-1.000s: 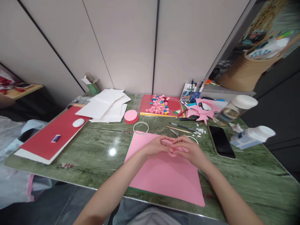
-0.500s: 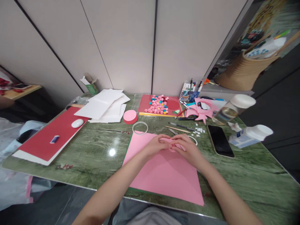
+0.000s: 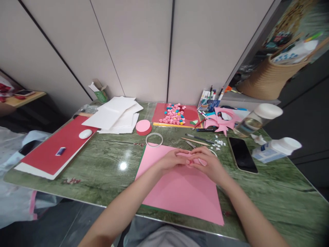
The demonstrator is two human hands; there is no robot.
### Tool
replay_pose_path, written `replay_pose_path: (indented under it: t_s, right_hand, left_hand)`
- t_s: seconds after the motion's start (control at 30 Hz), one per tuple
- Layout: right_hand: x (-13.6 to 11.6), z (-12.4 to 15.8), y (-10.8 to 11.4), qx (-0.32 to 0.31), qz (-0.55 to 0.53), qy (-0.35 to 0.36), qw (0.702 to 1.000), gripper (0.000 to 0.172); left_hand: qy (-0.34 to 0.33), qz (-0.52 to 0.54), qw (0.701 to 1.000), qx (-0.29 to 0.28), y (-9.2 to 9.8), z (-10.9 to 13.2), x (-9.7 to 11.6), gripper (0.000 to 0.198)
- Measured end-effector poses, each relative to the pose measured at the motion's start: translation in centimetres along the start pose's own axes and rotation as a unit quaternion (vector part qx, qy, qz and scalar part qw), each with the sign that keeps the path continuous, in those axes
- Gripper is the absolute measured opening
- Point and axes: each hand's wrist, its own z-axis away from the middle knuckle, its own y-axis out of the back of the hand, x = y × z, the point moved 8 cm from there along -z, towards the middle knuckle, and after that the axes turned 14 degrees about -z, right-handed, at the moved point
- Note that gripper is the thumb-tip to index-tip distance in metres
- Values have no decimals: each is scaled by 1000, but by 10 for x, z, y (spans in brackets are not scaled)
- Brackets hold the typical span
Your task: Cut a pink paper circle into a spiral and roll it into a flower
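Observation:
Over the upper part of a stack of pink paper (image 3: pixel 177 195), both hands meet at a small curled piece of pink paper (image 3: pixel 189 164). My left hand (image 3: pixel 172 160) pinches it from the left with thumb and fingertips. From the other side, my right hand (image 3: pixel 209 165) grips it with bent fingers. Much of the piece is hidden by the fingers. A white ring (image 3: pixel 147 142) lies at the sheet's upper left corner, and another pale ring (image 3: pixel 215 156) shows partly behind my right hand. Just beyond the hands are a pointed metal tool (image 3: pixel 190 144), a wooden stick (image 3: pixel 195 141) and a pen (image 3: pixel 199 138).
Small pink, blue and yellow paper rolls (image 3: pixel 175 116) cover a red sheet (image 3: pixel 158 115) at the back. White paper (image 3: pixel 110 115) and a red sheet (image 3: pixel 51 151) lie left. A phone (image 3: pixel 243 155), white-capped bottles (image 3: pixel 272 151), paper bits (image 3: pixel 218 142) and pink offcuts (image 3: pixel 223 120) are right.
The fingers have shifted slightly around the pink paper piece, which stays between both hands. The view has moved very slightly; the things on the table lie as before.

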Motion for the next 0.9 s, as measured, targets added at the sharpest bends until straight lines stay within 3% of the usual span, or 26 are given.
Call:
replay_pose_path:
  t_s: [0.13,0.23,0.4,0.7,0.9]
  right_hand:
    - [-3,0,-5,-51,-25,-1,998,14]
    - [-6,0,-11,-86,-28,6,996,14]
    - [-5,0,-12,-85,-26,9,996,12]
    - [-2,0,-4,-35,-10,10,999,12]
    - [-5,0,-8,-65,-13,-3,998,14]
  left_hand:
    - [-33,-48,995,-83,-9,3,9,51]
    - [-47,-73,990,-114,-13,5,11,48]
    - [-57,-85,989,-109,-13,5,12,46]
    - [-58,-32,997,-30,-14,7,19,49]
    - [-57,-50,995,-58,-14,6,15,49]
